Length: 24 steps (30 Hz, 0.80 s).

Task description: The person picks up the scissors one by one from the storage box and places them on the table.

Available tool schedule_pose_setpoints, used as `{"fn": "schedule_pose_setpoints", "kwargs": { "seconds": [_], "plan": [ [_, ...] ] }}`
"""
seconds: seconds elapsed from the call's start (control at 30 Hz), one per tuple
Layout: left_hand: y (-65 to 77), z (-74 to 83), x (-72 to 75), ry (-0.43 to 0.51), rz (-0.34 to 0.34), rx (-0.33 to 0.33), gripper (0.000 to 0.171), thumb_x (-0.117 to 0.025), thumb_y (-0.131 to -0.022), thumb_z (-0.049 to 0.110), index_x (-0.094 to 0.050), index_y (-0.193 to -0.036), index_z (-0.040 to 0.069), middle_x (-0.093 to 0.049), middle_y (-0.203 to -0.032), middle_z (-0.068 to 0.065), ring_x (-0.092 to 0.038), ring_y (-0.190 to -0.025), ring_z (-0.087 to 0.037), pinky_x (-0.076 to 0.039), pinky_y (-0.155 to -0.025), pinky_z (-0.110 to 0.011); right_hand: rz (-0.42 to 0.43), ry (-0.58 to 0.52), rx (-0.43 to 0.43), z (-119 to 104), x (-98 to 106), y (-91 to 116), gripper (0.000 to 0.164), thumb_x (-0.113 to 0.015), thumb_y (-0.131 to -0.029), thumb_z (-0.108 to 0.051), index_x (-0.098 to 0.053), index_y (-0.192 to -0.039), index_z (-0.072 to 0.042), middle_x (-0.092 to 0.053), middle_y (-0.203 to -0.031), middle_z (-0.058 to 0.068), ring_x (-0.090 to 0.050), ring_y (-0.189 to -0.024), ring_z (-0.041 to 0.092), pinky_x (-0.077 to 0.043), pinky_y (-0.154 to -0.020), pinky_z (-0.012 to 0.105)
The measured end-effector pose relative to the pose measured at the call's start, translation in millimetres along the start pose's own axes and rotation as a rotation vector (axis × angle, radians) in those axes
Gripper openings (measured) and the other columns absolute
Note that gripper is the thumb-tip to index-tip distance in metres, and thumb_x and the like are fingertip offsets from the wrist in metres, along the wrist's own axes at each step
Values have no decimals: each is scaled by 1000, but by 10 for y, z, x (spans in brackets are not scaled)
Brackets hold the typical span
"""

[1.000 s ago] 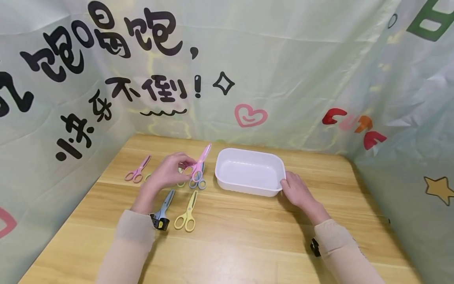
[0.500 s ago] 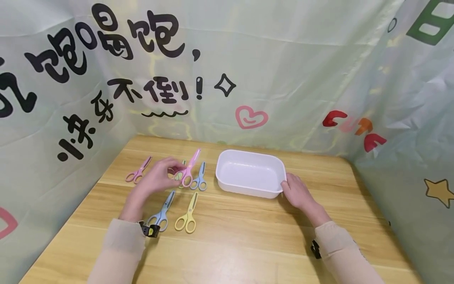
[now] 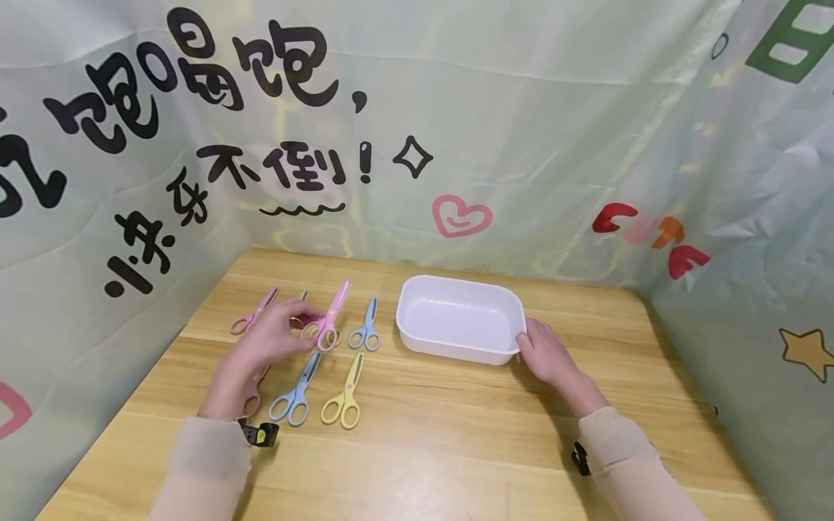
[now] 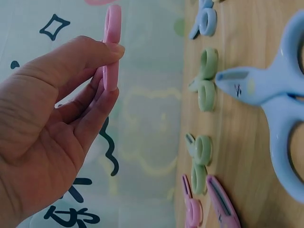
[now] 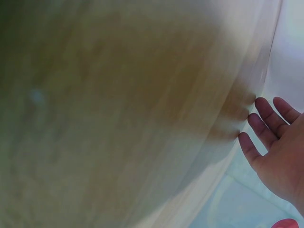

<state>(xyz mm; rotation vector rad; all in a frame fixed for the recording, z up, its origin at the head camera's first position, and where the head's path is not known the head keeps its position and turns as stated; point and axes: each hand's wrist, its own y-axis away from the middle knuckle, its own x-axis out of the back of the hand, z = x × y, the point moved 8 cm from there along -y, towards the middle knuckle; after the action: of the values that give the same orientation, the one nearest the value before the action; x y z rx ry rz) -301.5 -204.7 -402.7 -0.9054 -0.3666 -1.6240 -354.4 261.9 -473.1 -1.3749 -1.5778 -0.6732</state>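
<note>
My left hand (image 3: 276,333) pinches a pair of pink scissors (image 3: 337,302) by the handle loops, blades pointing up and away, raised over the table. In the left wrist view thumb and fingertips squeeze the pink loops from both sides. Below lie blue scissors (image 3: 296,394), yellow scissors (image 3: 347,394) and smaller blue scissors (image 3: 366,329). Two green scissors (image 4: 207,80) show in the left wrist view, mostly hidden by my hand in the head view. My right hand (image 3: 547,351) holds the right end of a white plastic bin (image 3: 459,349), thumb at its rim.
Pink scissors (image 3: 241,323) lie at the far left, partly behind the left hand. Another pink pair (image 3: 251,401) shows beside the left wrist. A printed cloth backdrop (image 3: 554,145) rises behind the wooden table (image 3: 443,441) and along both sides.
My left hand has moved left and slightly nearer with the pink scissors, away from the bin, uncovering the small blue pair. The right hand and the bin stay in place.
</note>
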Motion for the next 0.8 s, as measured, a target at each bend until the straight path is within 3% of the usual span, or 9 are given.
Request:
{"fn": "schedule_pose_setpoints", "kwargs": {
  "seconds": [0.23, 0.47, 0.8],
  "plan": [
    [97, -65, 38, -15, 6, 31, 47, -80, -72, -6, -74, -118, 2, -70, -108, -9, -65, -100, -29, -56, -89, -51, 5, -8, -6, -2, 7, -8, 39, -36, -102, -19, -59, -121, 6, -63, -117, 22, -54, -110, 42, -45, -91, 60],
    [221, -180, 69, 17, -12, 96, 49, -80, -74, -4, -71, -121, 2, -71, -113, -11, -64, -108, -33, -52, -98, -54, 6, -5, -3, -6, -2, -7, 39, -36, -103, -19, -60, -122, 6, -64, -118, 22, -55, -111, 43, -45, -92, 61],
    [372, -296, 202, 12, -10, 137, 48, -82, -77, -5, -70, -123, 1, -68, -113, -12, -64, -108, -35, -56, -95, -52, 2, 0, -4, -10, 8, -2, 37, -35, -102, -19, -60, -117, 5, -63, -115, 20, -54, -109, 42, -45, -89, 60]
  ]
}}
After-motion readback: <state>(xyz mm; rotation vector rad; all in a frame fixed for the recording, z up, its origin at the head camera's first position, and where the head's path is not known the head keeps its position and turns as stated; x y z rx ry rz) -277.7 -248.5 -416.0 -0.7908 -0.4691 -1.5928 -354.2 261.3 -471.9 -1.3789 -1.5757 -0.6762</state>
